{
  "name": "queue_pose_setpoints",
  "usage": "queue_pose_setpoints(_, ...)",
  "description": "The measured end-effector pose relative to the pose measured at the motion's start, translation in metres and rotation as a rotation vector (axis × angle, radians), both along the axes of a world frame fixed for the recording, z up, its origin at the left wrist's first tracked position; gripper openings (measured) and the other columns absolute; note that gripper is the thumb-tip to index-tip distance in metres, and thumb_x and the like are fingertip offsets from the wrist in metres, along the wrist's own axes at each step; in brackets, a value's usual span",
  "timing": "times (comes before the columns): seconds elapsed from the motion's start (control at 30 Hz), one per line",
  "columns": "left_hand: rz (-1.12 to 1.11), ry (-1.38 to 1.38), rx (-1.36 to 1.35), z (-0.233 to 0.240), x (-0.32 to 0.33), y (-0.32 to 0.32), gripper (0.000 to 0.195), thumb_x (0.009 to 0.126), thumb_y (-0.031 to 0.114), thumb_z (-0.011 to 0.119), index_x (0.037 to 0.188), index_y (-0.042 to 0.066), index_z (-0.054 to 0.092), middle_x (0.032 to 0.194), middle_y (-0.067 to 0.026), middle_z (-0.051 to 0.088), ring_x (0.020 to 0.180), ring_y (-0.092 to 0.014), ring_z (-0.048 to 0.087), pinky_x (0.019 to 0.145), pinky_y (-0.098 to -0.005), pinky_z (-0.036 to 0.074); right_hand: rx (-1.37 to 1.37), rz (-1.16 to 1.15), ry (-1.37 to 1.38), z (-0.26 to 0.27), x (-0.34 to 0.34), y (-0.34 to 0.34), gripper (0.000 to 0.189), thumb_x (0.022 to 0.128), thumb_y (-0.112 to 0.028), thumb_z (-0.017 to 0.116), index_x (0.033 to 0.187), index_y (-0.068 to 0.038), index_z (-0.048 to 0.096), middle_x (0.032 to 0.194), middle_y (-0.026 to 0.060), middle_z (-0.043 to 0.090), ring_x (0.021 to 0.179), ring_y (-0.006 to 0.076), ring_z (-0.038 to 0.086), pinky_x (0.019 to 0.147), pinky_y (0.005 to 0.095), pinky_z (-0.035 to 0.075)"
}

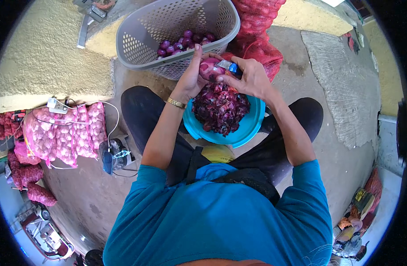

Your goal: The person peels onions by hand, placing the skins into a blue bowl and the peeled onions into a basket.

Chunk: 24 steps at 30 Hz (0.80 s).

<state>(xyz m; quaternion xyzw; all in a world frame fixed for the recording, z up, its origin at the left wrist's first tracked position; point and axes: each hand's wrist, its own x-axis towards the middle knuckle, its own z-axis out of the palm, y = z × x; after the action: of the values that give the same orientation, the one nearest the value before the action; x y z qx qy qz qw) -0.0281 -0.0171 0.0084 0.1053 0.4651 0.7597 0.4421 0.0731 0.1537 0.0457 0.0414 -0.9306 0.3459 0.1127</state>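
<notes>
My left hand (191, 78), with a gold-coloured watch or bracelet at its wrist, holds a red onion (209, 68). My right hand (248, 76) grips a small blade with a blue handle (233, 68) against the onion's right side. Both hands are raised over a turquoise plastic basin (223, 138) between my legs. Dark red onion peelings (221, 111) are heaped in it. Just beyond, a grey perforated plastic basket (133, 61) holds several purple onions (171, 50).
Red mesh sacks (261, 55) stand right of the basket. Pink mesh sacks of bulbs (67, 133) lie at the left, with a white power strip (57, 105) on top. A phone (107, 163) with a cable lies near them. A flattened grey sheet (344, 89) covers floor at the right.
</notes>
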Motion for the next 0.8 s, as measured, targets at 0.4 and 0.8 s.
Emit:
queue_pose_setpoints(0.4, -0.128, -0.230, 0.189, -0.022, -0.005, -0.003, 0.066, 0.094, 0.063, 0.043, 0.124, 0.005, 0.055, 0.113, -0.0113, 0.064, 0.096, -0.020, 0.067, 0.080, -0.0375, 0.058, -0.273, -0.245, -0.111, -0.014, -0.010, 0.007, 0.047, 0.088, -0.045, 0.067, 0.093, 0.001, 0.066, 0.061, 0.0131, 0.058, 0.054, 0.0172, 0.055, 0.054, 0.0355, 0.047)
queue_pose_setpoints(0.8, 0.288, -0.486, 0.310, -0.030, -0.007, 0.007, 0.054, 0.090, 0.050, 0.063, 0.117, 0.004, 0.057, 0.111, -0.0117, 0.062, 0.103, -0.025, 0.061, 0.092, -0.0444, 0.053, -0.654, -0.062, -0.169, -0.023, -0.014, 0.011, 0.042, 0.094, -0.036, 0.063, 0.112, 0.002, 0.060, 0.089, 0.0064, 0.065, 0.080, 0.0104, 0.057, 0.074, 0.0286, 0.048)
